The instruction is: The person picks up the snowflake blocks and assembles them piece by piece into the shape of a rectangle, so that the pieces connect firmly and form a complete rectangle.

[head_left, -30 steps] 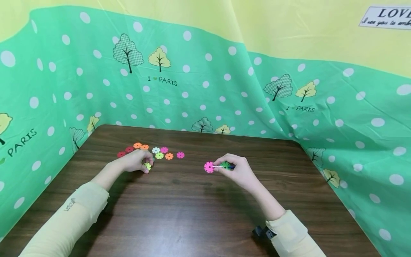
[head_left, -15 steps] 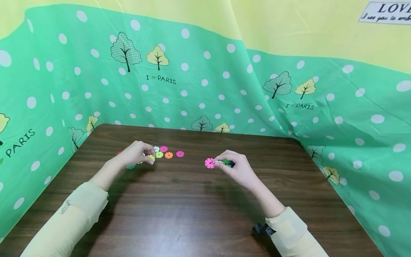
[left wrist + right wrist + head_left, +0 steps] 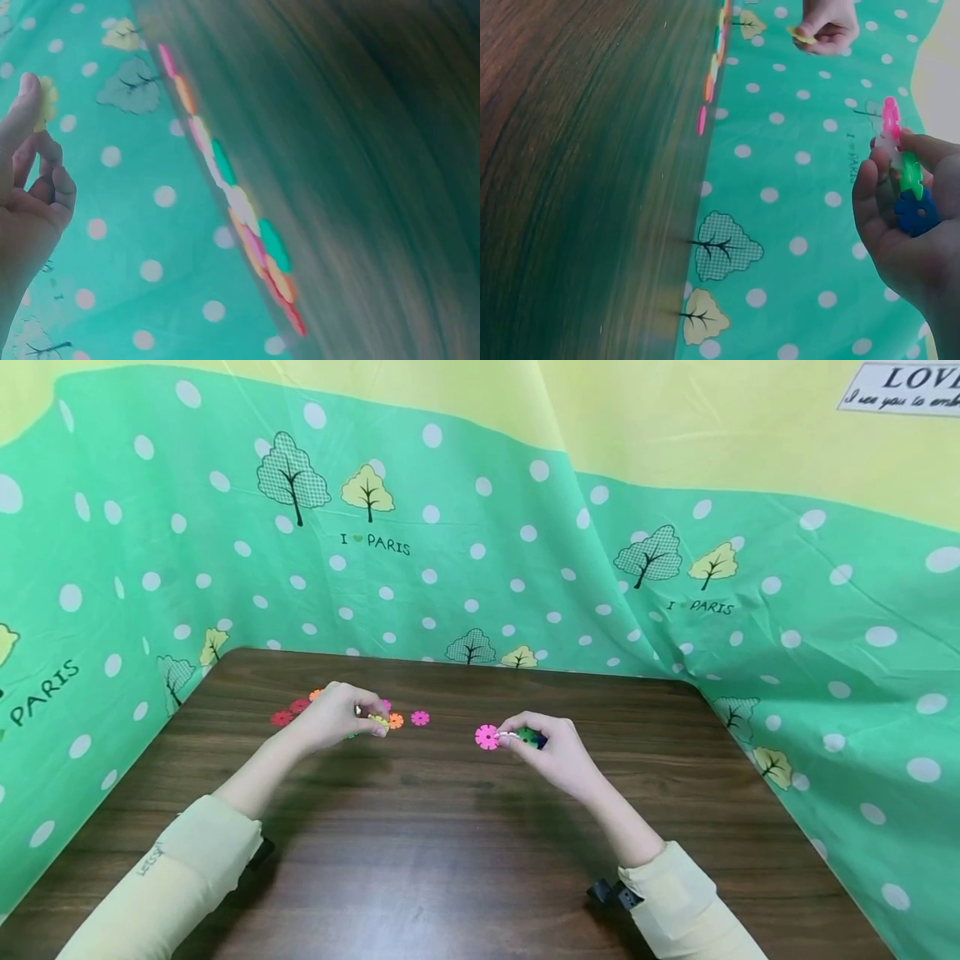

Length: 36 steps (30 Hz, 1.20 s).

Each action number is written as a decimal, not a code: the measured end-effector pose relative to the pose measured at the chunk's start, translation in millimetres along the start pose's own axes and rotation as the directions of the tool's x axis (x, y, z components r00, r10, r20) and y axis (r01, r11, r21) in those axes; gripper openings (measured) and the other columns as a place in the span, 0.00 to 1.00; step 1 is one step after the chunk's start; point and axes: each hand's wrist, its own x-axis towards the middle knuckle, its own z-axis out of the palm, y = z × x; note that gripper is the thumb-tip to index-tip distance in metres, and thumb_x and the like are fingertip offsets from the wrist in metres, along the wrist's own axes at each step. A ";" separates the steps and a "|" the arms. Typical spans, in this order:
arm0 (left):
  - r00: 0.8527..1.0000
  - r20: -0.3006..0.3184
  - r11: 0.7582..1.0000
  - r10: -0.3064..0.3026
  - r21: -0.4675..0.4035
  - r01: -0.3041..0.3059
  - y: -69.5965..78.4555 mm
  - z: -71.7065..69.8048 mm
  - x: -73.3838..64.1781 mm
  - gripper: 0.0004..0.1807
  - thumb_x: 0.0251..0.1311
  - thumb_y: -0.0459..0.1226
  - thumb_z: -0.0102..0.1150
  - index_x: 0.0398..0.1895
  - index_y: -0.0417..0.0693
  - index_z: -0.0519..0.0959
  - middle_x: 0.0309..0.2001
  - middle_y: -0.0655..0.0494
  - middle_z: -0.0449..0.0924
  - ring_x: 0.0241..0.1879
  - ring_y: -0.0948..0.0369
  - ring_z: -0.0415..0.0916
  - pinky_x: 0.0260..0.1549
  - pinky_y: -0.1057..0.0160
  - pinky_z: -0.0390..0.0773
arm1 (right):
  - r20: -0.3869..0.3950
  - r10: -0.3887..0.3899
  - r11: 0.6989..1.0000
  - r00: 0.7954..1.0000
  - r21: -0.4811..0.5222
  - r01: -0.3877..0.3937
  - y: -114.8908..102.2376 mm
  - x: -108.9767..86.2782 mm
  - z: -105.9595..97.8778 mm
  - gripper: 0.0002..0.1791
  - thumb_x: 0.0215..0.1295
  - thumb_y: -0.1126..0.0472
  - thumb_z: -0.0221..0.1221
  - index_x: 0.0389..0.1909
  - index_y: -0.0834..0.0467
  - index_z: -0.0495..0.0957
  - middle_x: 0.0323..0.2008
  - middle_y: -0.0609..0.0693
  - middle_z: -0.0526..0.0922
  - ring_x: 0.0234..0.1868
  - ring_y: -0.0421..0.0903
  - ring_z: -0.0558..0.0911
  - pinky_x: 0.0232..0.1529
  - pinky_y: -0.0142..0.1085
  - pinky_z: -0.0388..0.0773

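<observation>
Left hand (image 3: 337, 714), right hand (image 3: 551, 752): both pinching

Left thumb and fingers grip one yellow disc (image 3: 49, 103); the right's hold a chain (image 3: 912, 174) of four (pink, white, green, blue), both above the table (image 3: 450, 860). Loose discs (image 3: 420, 718) lie around the left hand, partly hidden, uncountable. Cloth (image 3: 480, 593) reads "I PARIS" twice; a cut-off label (image 3: 900, 393) starts "LOV".

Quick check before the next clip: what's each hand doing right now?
Left hand: closed, holding a yellow disc.
Right hand: closed, holding a chain of pink, white, green and blue discs.
</observation>
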 end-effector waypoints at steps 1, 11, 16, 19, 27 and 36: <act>1.000 -0.012 1.000 0.008 0.001 -0.008 4.1 0.8 0.0 0.07 0.45 0.39 0.73 0.29 0.53 0.85 0.26 0.66 0.83 0.26 0.63 0.74 0.24 0.67 0.73 | 0.002 -0.004 1.000 1.000 0.009 0.004 -0.8 0.0 0.0 0.05 0.59 0.65 0.63 0.37 0.59 0.83 0.25 0.50 0.83 0.18 0.38 0.72 0.19 0.31 0.71; 0.978 -0.186 0.995 0.091 0.051 -0.083 36.6 13.4 -0.5 0.05 0.48 0.38 0.71 0.29 0.56 0.84 0.24 0.68 0.80 0.26 0.68 0.74 0.27 0.67 0.75 | -0.012 0.049 0.995 0.999 0.082 -0.048 -6.4 0.9 1.9 0.09 0.55 0.66 0.66 0.38 0.63 0.84 0.34 0.53 0.84 0.24 0.49 0.82 0.25 0.35 0.80; 0.953 -0.281 0.993 0.116 0.025 -0.113 51.5 20.7 -2.8 0.08 0.49 0.36 0.71 0.33 0.51 0.85 0.29 0.64 0.84 0.28 0.68 0.77 0.29 0.67 0.78 | -0.049 0.046 0.995 0.998 0.087 -0.042 -7.3 1.3 3.2 0.10 0.52 0.65 0.68 0.37 0.63 0.85 0.33 0.54 0.84 0.26 0.51 0.80 0.25 0.33 0.80; 0.942 -0.321 0.994 0.098 -0.022 -0.111 59.0 26.6 -3.6 0.08 0.49 0.36 0.70 0.35 0.50 0.85 0.30 0.61 0.85 0.28 0.67 0.77 0.28 0.67 0.78 | -0.062 0.063 0.993 0.996 0.101 -0.057 -6.7 1.0 4.3 0.10 0.52 0.65 0.69 0.36 0.63 0.85 0.33 0.54 0.84 0.27 0.53 0.81 0.26 0.33 0.80; 0.940 -0.340 0.983 0.029 -0.161 -0.088 73.8 47.1 -6.0 0.08 0.50 0.36 0.70 0.35 0.51 0.84 0.30 0.61 0.85 0.29 0.66 0.78 0.29 0.64 0.80 | -0.069 0.067 0.981 0.995 0.187 -0.053 -9.2 0.6 7.6 0.07 0.56 0.66 0.66 0.35 0.63 0.85 0.33 0.54 0.83 0.23 0.47 0.83 0.27 0.38 0.82; 0.917 -0.391 0.976 0.083 -0.152 -0.153 87.5 62.0 -7.7 0.08 0.47 0.34 0.71 0.33 0.49 0.85 0.28 0.60 0.85 0.25 0.68 0.78 0.25 0.63 0.80 | -0.038 0.131 0.971 0.991 0.206 -0.120 -9.6 -1.6 10.1 0.07 0.58 0.64 0.65 0.36 0.63 0.84 0.35 0.55 0.85 0.26 0.42 0.84 0.34 0.40 0.83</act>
